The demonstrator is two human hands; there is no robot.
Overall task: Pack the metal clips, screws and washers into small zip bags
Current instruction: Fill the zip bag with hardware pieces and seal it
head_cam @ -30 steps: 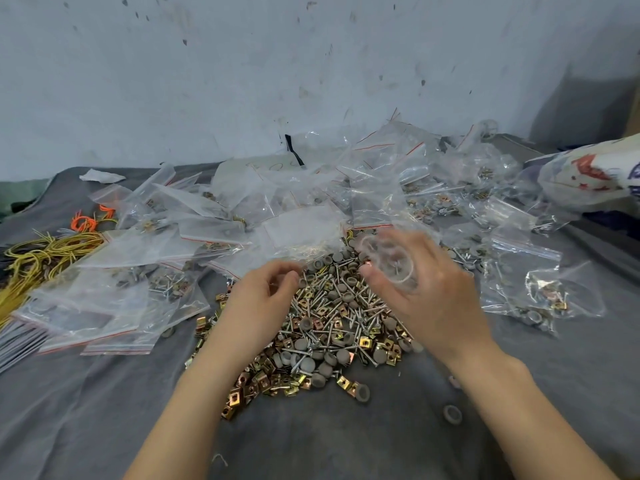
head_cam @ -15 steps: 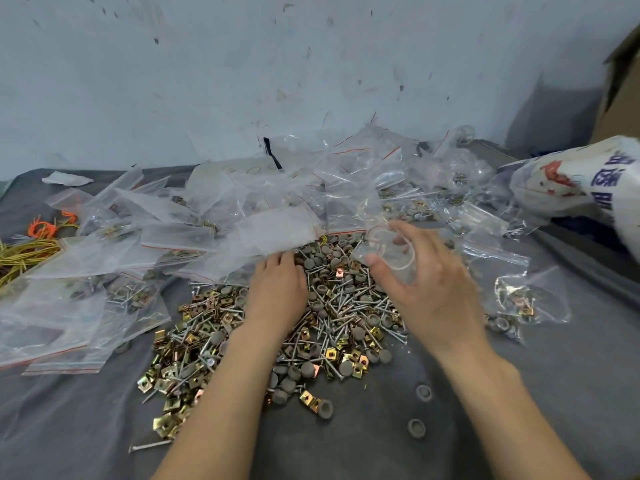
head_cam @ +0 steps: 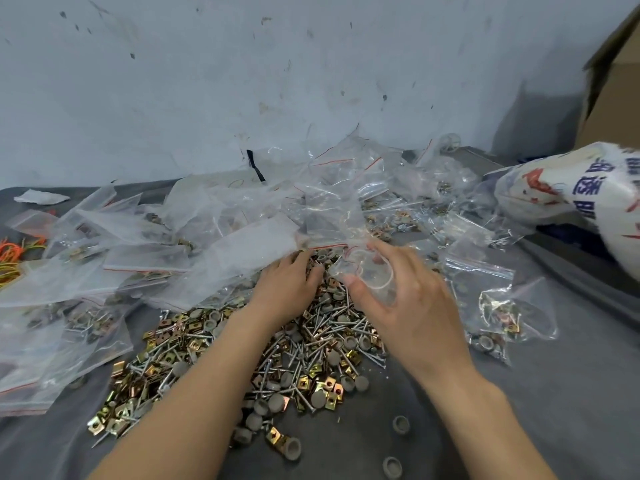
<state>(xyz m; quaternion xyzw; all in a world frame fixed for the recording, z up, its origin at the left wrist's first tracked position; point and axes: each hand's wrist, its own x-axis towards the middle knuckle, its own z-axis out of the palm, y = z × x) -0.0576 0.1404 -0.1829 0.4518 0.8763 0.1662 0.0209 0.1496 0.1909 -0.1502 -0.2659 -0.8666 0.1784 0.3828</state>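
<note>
Right hand pinches a zip bag; left hand touches hardware pile.

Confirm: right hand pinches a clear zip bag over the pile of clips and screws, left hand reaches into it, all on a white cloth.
The cloth is dark grey, not white, as the head view shows. The right hand does pinch the clear zip bag over the pile of clips and screws; the left hand reaches into it.

Grey cloth, scuffed wall, printed white sack, cardboard box, orange-yellow cords
</note>
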